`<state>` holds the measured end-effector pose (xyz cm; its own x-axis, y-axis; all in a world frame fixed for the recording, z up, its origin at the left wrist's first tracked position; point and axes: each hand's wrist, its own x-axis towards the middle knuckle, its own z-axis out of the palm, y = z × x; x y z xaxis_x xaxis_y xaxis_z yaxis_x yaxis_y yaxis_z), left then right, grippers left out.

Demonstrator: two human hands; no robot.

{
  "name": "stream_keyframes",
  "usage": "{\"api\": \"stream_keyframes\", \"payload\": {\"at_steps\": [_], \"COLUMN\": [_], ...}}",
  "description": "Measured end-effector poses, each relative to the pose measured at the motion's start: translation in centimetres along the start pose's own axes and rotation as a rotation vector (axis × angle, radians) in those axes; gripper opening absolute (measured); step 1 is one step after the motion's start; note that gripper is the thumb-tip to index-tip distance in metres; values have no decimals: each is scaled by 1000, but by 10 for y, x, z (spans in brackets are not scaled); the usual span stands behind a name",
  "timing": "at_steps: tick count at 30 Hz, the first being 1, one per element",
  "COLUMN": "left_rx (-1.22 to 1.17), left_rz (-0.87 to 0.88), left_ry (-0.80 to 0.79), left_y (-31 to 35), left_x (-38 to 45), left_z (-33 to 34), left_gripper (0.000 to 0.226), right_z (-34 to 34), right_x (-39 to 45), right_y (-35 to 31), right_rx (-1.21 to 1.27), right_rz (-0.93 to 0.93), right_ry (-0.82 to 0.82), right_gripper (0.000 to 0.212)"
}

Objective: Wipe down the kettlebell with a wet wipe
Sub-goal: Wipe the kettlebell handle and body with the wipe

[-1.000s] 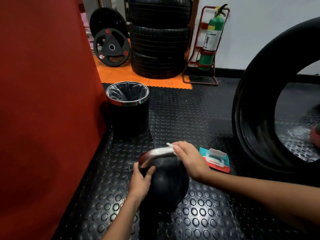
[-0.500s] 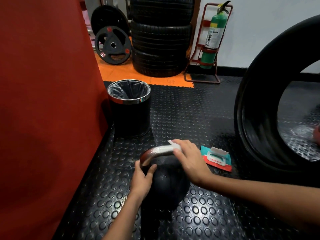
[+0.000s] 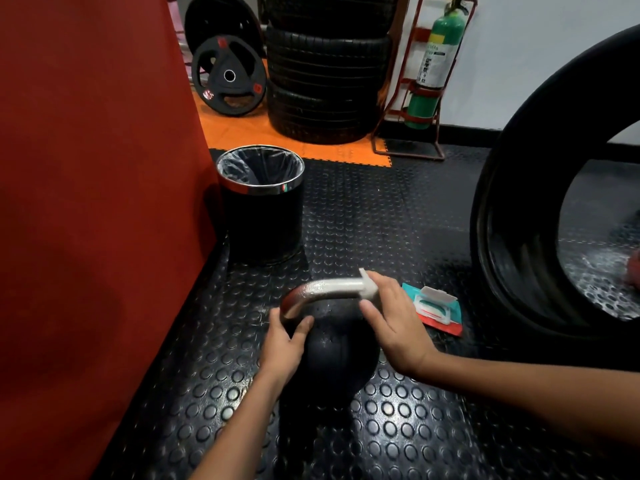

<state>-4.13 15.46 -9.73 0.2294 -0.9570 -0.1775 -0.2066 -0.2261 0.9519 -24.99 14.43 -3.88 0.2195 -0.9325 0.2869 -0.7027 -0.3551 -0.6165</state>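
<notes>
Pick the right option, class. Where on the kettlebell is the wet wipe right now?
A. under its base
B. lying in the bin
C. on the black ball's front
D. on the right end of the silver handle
D: the right hand wraps the wet wipe round the right end of the kettlebell handle.

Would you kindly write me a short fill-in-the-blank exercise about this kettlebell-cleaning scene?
1. The right hand rubs a white wet wipe along the kettlebell's silver ____.
2. The left hand steadies the handle's ____ end.
3. The wipes pack lies on the floor with its lid ____.
4. The bin is lined with a ____.

Answers: handle; left; open; bag
</notes>
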Motion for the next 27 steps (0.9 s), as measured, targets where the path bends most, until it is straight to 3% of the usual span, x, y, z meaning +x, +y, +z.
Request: {"api": "stream_keyframes", "payload": {"at_steps": [3, 5, 8, 11, 13, 17, 20, 23, 27], "left_rx": [-6, -22, -22, -31, -18, 0, -13, -15, -7], "left_rz": [-7, -20, -19, -8, -20, -22, -21, -12, -15], "left_ry": [-23, -25, -4, -1, -10, -20, -22, -10, 3], "left_y": [4, 2, 0, 1, 2, 1, -1, -1, -1], "left_x": [-1, 1, 2, 0, 0, 1, 2, 2, 2], "left_z": [-1, -1, 0, 1, 1, -1, -1, 0, 2], "left_gripper": [32, 32, 32, 30, 30, 30, 30, 31, 29], "right_z": [1, -1, -5, 2, 4, 1, -15, -17, 0], "right_x": [12, 27, 38, 24, 14, 21, 47, 53, 21], "right_y": [-15, -30, -47, -39, -26, -23, -41, -52, -28], "right_rx": [176, 208, 122, -25, 25, 150, 166, -38, -91], "right_rz": [314, 387, 238, -23, -13, 297, 543, 327, -24], "right_ry": [59, 49, -7, -6, 33, 49, -64, -146, -57], "right_gripper": [58, 57, 70, 57, 56, 56, 57, 58, 53]}}
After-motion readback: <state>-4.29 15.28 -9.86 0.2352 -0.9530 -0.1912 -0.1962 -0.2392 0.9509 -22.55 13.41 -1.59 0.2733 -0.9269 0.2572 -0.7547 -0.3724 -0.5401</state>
